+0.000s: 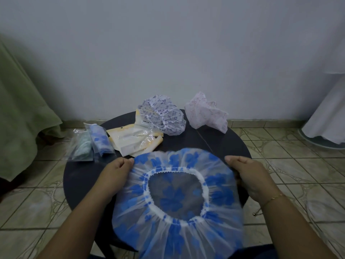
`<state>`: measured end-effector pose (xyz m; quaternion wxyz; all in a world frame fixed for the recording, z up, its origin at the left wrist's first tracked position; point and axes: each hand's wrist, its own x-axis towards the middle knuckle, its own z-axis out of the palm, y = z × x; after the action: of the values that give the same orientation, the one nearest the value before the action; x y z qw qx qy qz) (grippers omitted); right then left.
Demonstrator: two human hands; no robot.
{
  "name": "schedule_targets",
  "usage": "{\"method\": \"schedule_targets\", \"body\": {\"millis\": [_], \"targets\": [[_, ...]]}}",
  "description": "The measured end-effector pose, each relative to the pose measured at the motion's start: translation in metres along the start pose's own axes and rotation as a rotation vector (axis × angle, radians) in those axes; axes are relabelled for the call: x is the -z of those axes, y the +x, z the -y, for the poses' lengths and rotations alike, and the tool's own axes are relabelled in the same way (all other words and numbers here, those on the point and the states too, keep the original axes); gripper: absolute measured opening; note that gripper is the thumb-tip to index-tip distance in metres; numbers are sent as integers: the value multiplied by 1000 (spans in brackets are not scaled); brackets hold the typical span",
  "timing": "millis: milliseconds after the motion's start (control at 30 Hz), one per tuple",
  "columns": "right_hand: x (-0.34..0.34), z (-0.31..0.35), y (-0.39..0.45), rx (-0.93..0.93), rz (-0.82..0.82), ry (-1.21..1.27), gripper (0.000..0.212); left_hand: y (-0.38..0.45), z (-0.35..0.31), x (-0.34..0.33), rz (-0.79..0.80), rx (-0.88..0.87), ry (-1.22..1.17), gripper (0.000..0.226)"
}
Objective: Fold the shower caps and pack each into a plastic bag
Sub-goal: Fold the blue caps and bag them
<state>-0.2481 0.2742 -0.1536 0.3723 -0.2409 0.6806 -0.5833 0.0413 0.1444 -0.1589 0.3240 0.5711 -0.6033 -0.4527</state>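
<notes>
Blue-flowered shower cap [179,199] lies spread on the worktop [78,176], left hand [113,171] and right hand [248,172] pinching its edges; no writing legible.

Shower cap [179,193] held over table: translucent white, bold blue flower print, white-and-blue scalloped elastic edge. Second cap [164,116]: white, small purple print. Third cap [205,113]: pale pink, faint pink pattern. Empty bags [134,141]: clear with yellow trim. Packed bag [99,141]: clear, blue-and-white cap inside. Round table [78,176]: black. Floor tiles [291,157]: beige, mottled. Cloth [20,116] at left: olive green. Wall [168,53]: pale grey-blue.
</notes>
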Motion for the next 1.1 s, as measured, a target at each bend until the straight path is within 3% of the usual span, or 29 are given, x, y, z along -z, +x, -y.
{"method": "schedule_targets", "body": {"millis": [67, 167, 300, 400, 467, 567, 633, 700, 767, 900, 1000, 1100], "targets": [[2, 4, -3, -8, 3, -106, 14, 5, 4, -3, -47, 11, 56, 32], [7, 10, -8, -28, 8, -477, 29, 11, 8, -3, -35, 73, 49, 15], [6, 12, -13, -56, 110, -736, 48, 11, 11, -2, 38, 47, 102, 48], [4, 9, -11, 25, 64, -775, 39, 8, 9, 3, 26, -251, 362, 62], [0, 9, -12, 142, 14, -757, 28, 2, 4, 3, 52, -449, 473, 51], [-12, 10, -19, 287, 36, -717, 11, -16, -9, -2, 229, -483, 599, 28], [-21, 8, -23, 327, 110, -786, 7, -20, -9, -5, 341, -439, 806, 59], [-28, 3, -26, 357, 198, -921, 19, -21, -6, -6, 417, -385, 885, 110], [-32, -2, -27, 361, 255, -1006, 33, -24, -6, -7, 469, -361, 930, 134], [-34, -10, -29, 328, 309, -1141, 45, -26, -2, -9, 542, -400, 1022, 149], [-32, -17, -30, 228, 363, -1333, 81, -25, 4, -8, 597, -412, 1038, 148], [-28, -23, -33, 249, 351, -1381, 107, -24, 13, -6, 639, -435, 1076, 138]]}}
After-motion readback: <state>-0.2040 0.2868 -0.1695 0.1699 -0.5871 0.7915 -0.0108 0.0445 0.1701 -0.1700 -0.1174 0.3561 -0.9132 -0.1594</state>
